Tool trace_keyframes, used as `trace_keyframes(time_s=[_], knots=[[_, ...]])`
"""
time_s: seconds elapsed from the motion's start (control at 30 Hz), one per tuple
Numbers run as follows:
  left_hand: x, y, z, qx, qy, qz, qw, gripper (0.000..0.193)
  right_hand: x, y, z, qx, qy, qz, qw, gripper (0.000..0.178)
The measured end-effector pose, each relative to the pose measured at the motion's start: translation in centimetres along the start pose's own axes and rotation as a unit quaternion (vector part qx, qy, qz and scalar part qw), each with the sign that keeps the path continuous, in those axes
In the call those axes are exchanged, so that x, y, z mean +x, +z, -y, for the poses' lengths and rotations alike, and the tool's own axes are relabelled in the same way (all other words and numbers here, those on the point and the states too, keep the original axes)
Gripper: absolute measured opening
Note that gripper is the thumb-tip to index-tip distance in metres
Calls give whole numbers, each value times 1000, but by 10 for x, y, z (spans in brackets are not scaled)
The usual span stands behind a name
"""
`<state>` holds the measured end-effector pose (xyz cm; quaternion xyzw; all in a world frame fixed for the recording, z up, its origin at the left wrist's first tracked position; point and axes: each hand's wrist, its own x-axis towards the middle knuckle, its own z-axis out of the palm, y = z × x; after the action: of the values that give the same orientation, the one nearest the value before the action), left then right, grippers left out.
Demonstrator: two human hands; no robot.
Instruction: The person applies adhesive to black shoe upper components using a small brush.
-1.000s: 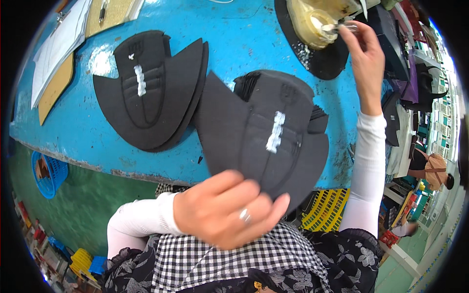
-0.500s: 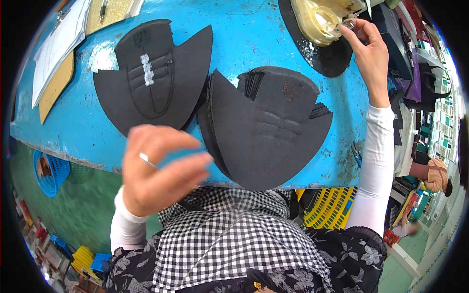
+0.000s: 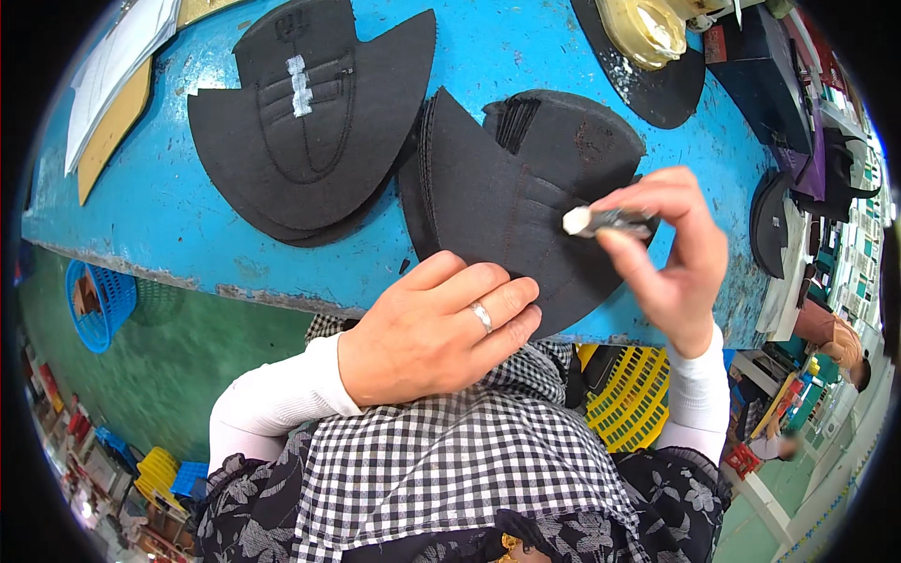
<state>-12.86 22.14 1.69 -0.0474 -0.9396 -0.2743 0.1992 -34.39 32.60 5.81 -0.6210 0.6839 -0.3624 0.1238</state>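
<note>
My right hand (image 3: 678,258) pinches a short dark brush (image 3: 615,223) with white paste on its tip. The tip is over the right side of a stack of black, wing-shaped shoe uppers (image 3: 469,202); I cannot tell whether it touches. My left hand (image 3: 441,324) lies on the near edge of this stack, fingers stretched out, holding nothing. To the left, a second pile of black uppers (image 3: 319,188) has a white paste strip (image 3: 299,85) down the middle of its top piece. A cream tub (image 3: 648,33) of white paste stands at the far right on a black, paste-spotted piece (image 3: 671,98).
The blue table (image 3: 188,230) has a worn front edge. Papers (image 3: 117,70) and a tan board (image 3: 117,131) lie at far left. A dark box (image 3: 758,89) stands at far right. Below are a blue basket (image 3: 114,300) and a yellow basket (image 3: 631,408).
My right hand has come from the paste tub to the right stack with the brush. My left hand has moved right and settled on that stack.
</note>
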Motion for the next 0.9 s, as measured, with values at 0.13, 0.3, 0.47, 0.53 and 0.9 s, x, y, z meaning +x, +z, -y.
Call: trace_keyframes(time_s=[0.13, 0.3, 0.47, 0.53, 0.9], knots=[[0, 1, -2, 4, -5, -1, 1000, 32, -3, 12, 1, -61, -55, 10, 997, 27], [3, -1, -5, 9, -6, -3, 1000, 29, 11, 14, -13, -134, -104, -69, 983, 28], [5, -4, -7, 8, -8, 15, 1000, 29, 8, 12, -10, -109, -111, -52, 986, 29], [6, -6, -8, 10, -10, 23, 1000, 30, 1, 10, -1, -104, -93, -5, 990, 30], [12, -5, -8, 31, 32, -79, 996, 36, -14, -17, -12, 216, 94, -229, 945, 15]])
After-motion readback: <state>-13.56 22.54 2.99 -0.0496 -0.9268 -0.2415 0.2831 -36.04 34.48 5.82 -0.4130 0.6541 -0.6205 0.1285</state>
